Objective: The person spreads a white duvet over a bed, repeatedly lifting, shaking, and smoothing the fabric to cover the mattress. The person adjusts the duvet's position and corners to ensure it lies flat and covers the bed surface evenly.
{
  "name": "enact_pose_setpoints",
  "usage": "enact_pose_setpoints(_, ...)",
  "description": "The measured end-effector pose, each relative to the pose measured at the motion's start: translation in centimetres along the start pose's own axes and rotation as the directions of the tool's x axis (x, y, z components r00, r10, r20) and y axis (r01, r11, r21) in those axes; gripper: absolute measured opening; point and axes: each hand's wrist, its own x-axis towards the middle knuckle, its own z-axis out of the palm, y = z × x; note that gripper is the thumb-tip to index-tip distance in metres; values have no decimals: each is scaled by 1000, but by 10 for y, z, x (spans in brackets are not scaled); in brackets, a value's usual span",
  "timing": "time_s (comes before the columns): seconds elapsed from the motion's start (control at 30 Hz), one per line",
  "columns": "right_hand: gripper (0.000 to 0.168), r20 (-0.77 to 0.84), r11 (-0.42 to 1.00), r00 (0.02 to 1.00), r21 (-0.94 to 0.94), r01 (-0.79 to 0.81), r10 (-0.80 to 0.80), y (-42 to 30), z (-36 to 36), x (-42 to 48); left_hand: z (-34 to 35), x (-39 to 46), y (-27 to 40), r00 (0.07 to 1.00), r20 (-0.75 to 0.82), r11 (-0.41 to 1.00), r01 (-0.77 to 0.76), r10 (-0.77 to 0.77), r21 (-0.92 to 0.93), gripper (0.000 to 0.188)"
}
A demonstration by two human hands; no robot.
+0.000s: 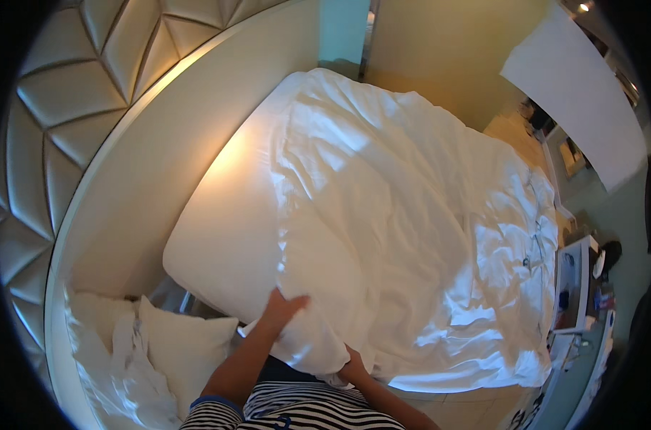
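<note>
A white duvet (pixel 400 215) lies rumpled across the bed, leaving a strip of the white-sheeted mattress (pixel 218 242) bare toward the headboard side. My left hand (pixel 286 310) is at the duvet's near upper edge, its thumb on top and its other fingers mostly hidden at the fold. Lower and to the right, my right hand (pixel 354 367) grips the duvet's near side, where the cloth bunches in front of my striped shirt. Between both hands the duvet bulges and hangs over the mattress side.
White pillows (pixel 183 344) and crumpled white linen (pixel 132 371) lie at lower left. A padded headboard panel (pixel 67 97) curves along the left wall. Shelving (pixel 572 285) with small items stands beyond the bed's foot. Tiled floor (pixel 465 408) shows at the bottom right.
</note>
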Motion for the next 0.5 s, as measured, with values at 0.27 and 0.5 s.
enact_pose_setpoints(0.27,48,-24,888,913,221,403,-408,-177,106,71,-176,3,127,651,-250,674,-738,717,10,48)
enact_pose_setpoints(0.5,53,74,711,708,120,693,-702,-295,183,111,-314,-15,224,284,-302,404,-444,910,800,49)
